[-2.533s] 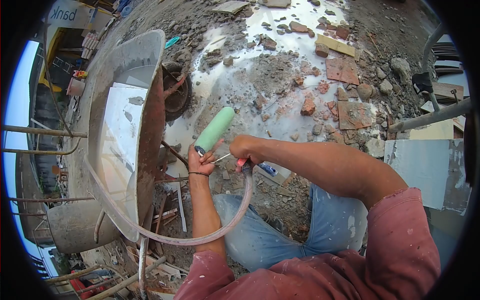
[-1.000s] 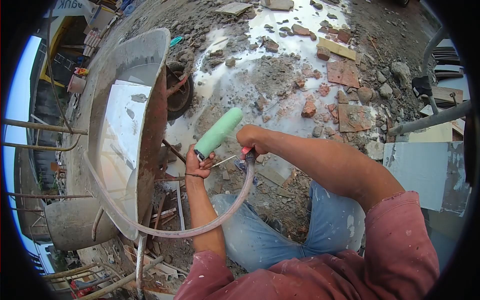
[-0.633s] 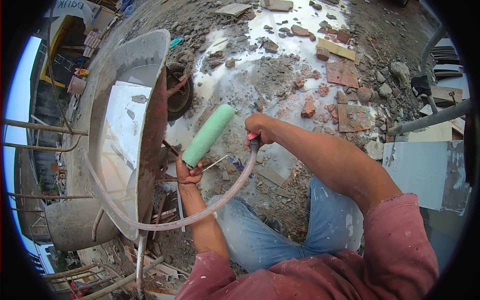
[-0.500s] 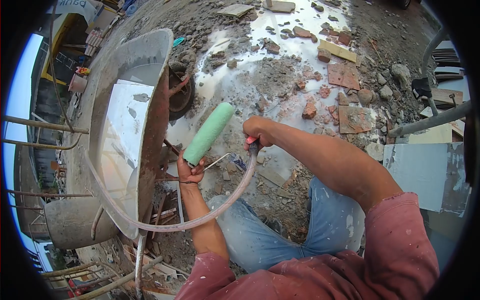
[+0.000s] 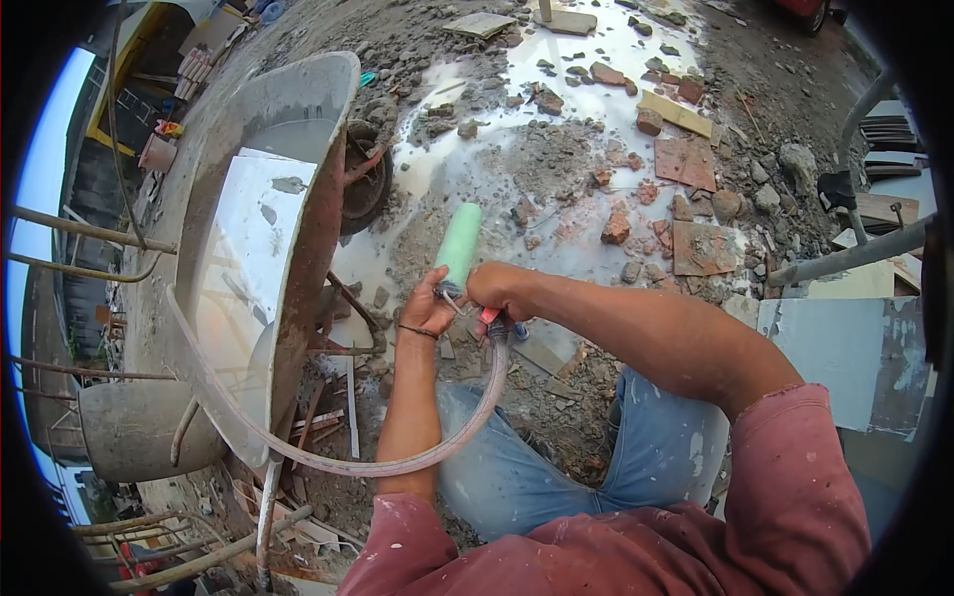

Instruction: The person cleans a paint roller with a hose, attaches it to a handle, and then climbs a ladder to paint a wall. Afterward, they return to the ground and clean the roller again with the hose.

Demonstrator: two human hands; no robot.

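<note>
A pale green paint roller [image 5: 458, 243] points away from me over the wet ground, its near end in my left hand [image 5: 426, 306]. The fingers of that hand are closed around this end, beside a thin wire frame. My right hand [image 5: 494, 289] is shut around the end of a clear hose [image 5: 465, 429], where a red part [image 5: 489, 315] shows below the fingers. Both hands are close together, right beside the roller's near end. The hose loops down across my left forearm and back to the wheelbarrow [image 5: 310, 238].
Milky water and a board [image 5: 260, 233] lie in the wheelbarrow, at my left. Whitish water [image 5: 556, 60], broken bricks [image 5: 615, 228], tile pieces [image 5: 704, 248] and rubble spread ahead. On the right are metal pipes [image 5: 845, 248] and a painted panel [image 5: 825, 338].
My left hand has moved right, bringing the roller against my right hand. The roller has turned more upright in view. My right hand has shifted slightly left and down with the hose.
</note>
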